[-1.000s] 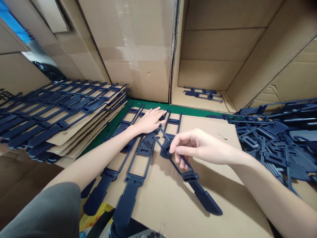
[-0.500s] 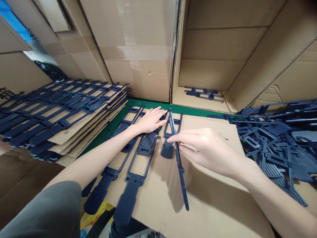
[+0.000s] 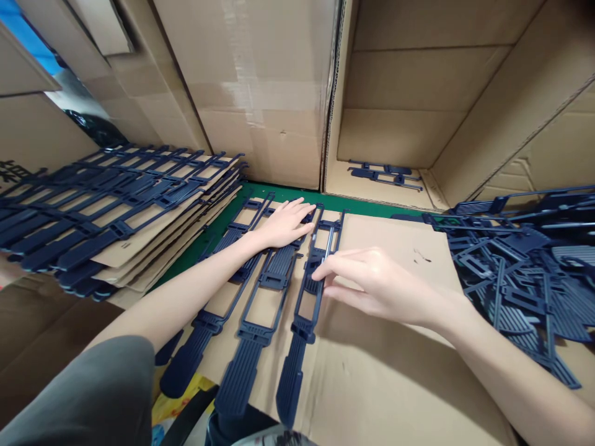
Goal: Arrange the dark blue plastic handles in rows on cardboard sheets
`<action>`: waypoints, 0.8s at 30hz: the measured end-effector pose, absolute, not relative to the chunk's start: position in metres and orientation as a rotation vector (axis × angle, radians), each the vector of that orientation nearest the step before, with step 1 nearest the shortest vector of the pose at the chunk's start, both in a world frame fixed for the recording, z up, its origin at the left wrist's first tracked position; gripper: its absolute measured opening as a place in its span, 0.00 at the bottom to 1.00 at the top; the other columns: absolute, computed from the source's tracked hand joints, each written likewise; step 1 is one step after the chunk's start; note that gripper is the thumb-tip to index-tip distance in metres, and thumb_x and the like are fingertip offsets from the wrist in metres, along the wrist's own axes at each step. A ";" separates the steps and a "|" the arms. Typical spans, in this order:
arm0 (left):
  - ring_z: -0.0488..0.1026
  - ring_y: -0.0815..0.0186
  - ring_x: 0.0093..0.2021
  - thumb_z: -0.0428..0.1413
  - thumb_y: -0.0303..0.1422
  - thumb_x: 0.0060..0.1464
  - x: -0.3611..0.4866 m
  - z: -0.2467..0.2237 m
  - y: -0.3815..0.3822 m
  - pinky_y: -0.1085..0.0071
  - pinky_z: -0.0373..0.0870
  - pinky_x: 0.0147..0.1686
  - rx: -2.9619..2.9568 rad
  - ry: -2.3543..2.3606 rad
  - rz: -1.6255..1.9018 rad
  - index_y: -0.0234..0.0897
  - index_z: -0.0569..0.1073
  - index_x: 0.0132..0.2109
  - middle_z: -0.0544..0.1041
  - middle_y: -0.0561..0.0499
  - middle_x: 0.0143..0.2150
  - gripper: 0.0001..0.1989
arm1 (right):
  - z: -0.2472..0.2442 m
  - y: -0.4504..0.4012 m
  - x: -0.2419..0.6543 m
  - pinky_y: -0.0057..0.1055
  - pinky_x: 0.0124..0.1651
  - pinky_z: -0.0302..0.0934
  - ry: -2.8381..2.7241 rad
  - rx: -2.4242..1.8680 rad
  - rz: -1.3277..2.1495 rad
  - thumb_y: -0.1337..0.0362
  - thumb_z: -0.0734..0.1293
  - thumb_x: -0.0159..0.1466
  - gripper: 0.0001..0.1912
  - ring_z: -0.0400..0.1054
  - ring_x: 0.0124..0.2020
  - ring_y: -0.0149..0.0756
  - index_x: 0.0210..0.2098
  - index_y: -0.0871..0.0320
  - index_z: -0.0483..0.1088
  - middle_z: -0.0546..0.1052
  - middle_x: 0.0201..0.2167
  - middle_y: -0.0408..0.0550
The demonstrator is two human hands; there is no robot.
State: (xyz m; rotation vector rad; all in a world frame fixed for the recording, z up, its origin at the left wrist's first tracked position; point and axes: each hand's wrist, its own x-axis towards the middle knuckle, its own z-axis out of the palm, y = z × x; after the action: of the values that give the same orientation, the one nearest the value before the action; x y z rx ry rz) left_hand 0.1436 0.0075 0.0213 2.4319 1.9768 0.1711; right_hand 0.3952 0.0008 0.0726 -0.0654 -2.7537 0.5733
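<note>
My left hand (image 3: 288, 224) lies flat, fingers spread, over the far ends of dark blue plastic parts on a cardboard sheet (image 3: 390, 384). My right hand (image 3: 367, 275) pinches the side rail of a dark blue plastic frame piece (image 3: 290, 371) with a ribbed, paddle-like end. That piece is slightly tilted, its paddle pointing toward me, beside a similar frame piece (image 3: 239, 375) on its left. Another frame piece (image 3: 188, 359) lies further left. The fingers of my right hand hide part of the held piece's rail.
At left stands a stack of cardboard sheets (image 3: 153, 248) with rows of such parts on top. A loose heap of dark blue parts (image 3: 525, 279) lies at right. An open cardboard box (image 3: 400, 136) stands behind, two or so parts inside.
My right hand has turned the frame piece from edge-on to nearly flat and brought it left, alongside the row. My left hand has stayed in place.
</note>
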 end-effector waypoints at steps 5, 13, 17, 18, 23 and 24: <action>0.45 0.56 0.69 0.39 0.46 0.65 0.143 0.021 0.008 0.57 0.42 0.66 2.430 1.969 0.172 0.33 0.55 0.67 0.56 0.45 0.68 0.30 | 0.067 0.003 0.395 0.27 0.34 0.56 -2.940 -0.119 0.718 0.67 0.62 0.64 0.05 0.68 0.32 0.32 0.40 0.57 0.68 0.75 0.33 0.46; 0.44 0.56 0.70 0.39 0.45 0.65 0.144 0.022 0.008 0.55 0.43 0.66 2.421 1.993 0.141 0.34 0.54 0.67 0.56 0.45 0.68 0.29 | 0.064 -0.004 0.394 0.28 0.35 0.55 -3.048 -0.122 0.673 0.66 0.63 0.63 0.03 0.66 0.32 0.33 0.32 0.57 0.68 0.72 0.28 0.45; 0.44 0.56 0.70 0.40 0.44 0.65 0.144 0.023 0.007 0.55 0.43 0.66 2.415 1.998 0.130 0.33 0.54 0.67 0.56 0.44 0.68 0.29 | 0.065 -0.007 0.394 0.26 0.33 0.54 -3.060 -0.126 0.711 0.69 0.63 0.62 0.03 0.64 0.30 0.31 0.31 0.57 0.67 0.72 0.28 0.43; 0.44 0.56 0.70 0.40 0.44 0.65 0.144 0.022 0.007 0.55 0.43 0.66 2.419 1.994 0.131 0.33 0.54 0.67 0.56 0.44 0.68 0.29 | 0.066 -0.008 0.395 0.26 0.32 0.53 -3.061 -0.127 0.732 0.70 0.63 0.61 0.03 0.64 0.30 0.30 0.31 0.57 0.68 0.72 0.29 0.43; 0.44 0.57 0.70 0.39 0.45 0.65 0.142 0.021 0.008 0.56 0.42 0.66 2.430 1.982 0.141 0.34 0.54 0.67 0.56 0.45 0.68 0.29 | 0.068 -0.007 0.399 0.26 0.31 0.53 -3.076 -0.145 0.803 0.74 0.63 0.59 0.07 0.65 0.30 0.30 0.32 0.57 0.70 0.73 0.29 0.43; 0.44 0.57 0.70 0.39 0.45 0.65 0.142 0.020 0.008 0.56 0.42 0.66 2.430 1.983 0.143 0.34 0.54 0.67 0.56 0.45 0.68 0.29 | 0.068 -0.007 0.399 0.26 0.31 0.53 -3.079 -0.147 0.810 0.74 0.63 0.59 0.07 0.65 0.30 0.30 0.32 0.57 0.70 0.73 0.29 0.43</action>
State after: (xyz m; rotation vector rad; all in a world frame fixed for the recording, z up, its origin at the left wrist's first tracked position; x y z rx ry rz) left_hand 0.1423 0.0083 0.0204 2.4299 1.9827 0.1426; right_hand 0.3988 -0.0073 0.0680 -0.1473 -3.0787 0.8101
